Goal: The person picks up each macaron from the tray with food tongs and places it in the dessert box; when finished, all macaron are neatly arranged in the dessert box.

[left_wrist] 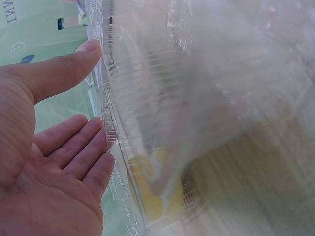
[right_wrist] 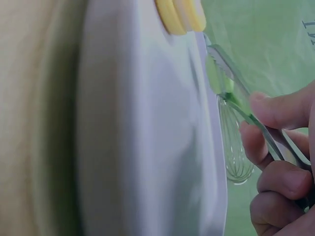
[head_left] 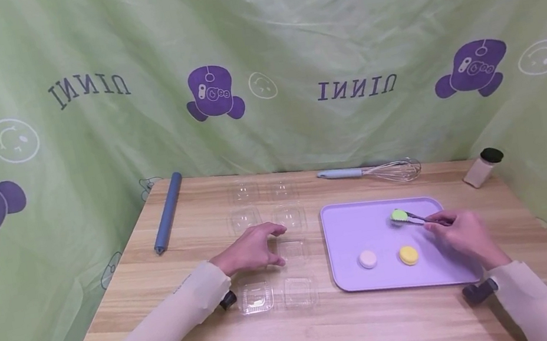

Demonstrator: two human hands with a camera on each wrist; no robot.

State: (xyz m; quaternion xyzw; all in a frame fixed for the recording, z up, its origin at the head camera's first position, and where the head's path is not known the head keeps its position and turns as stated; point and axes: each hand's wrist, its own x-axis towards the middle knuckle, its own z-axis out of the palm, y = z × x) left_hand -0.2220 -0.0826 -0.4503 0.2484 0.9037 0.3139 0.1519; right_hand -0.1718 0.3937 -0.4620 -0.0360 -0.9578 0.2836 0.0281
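Observation:
Beside a clear plastic box [head_left: 293,251] on the table is my left hand [head_left: 252,249], thumb and fingers spread. In the left wrist view its straight fingers and thumb reach the ribbed rim of clear plastic [left_wrist: 110,118]; whether they press it I cannot tell. My right hand [head_left: 463,233] grips tongs [head_left: 423,219] over the lilac tray [head_left: 377,279]. Between the tong tips is a green macaron [head_left: 398,215]. A pale pink macaron [head_left: 367,259] and a yellow macaron [head_left: 408,255] lie on the tray's near half.
Several more clear plastic box parts [head_left: 257,298] stand in two columns left of the tray. A blue rolling pin [head_left: 168,212] lies far left, a whisk [head_left: 370,172] behind the tray. At the back right there is a black-capped jar [head_left: 481,168]. Green cloth [head_left: 278,134] hangs behind the table.

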